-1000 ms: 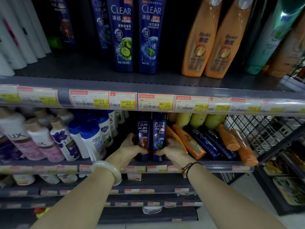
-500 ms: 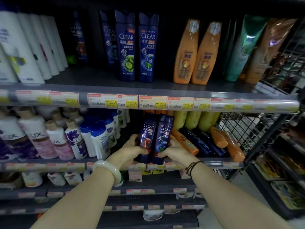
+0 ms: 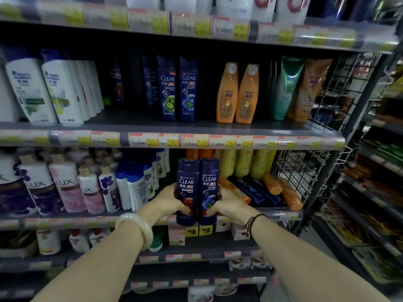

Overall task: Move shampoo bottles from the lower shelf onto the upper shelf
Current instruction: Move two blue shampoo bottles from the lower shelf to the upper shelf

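Note:
Two dark blue CLEAR shampoo bottles stand upright side by side, lifted just in front of the lower shelf (image 3: 281, 213). My left hand (image 3: 169, 200) grips the left CLEAR bottle (image 3: 187, 188), which has a red picture. My right hand (image 3: 226, 203) grips the right CLEAR bottle (image 3: 209, 186). Both bottles press against each other between my hands, and their bases hang below the shelf edge. On the upper shelf (image 3: 218, 126) stand two more CLEAR bottles (image 3: 177, 90), with bare shelf to their left and right.
White bottles (image 3: 43, 90) fill the upper shelf's left; orange bottles (image 3: 237, 94) and tubes stand to the right. On the lower shelf are LUX bottles (image 3: 65, 186) at left and fallen orange and blue bottles (image 3: 261, 190) at right. A wire rack (image 3: 305, 171) closes the right end.
Both hands have pulled the two CLEAR bottles out of the lower shelf and raised them slightly. The view has tilted upward, showing more of the upper shelves.

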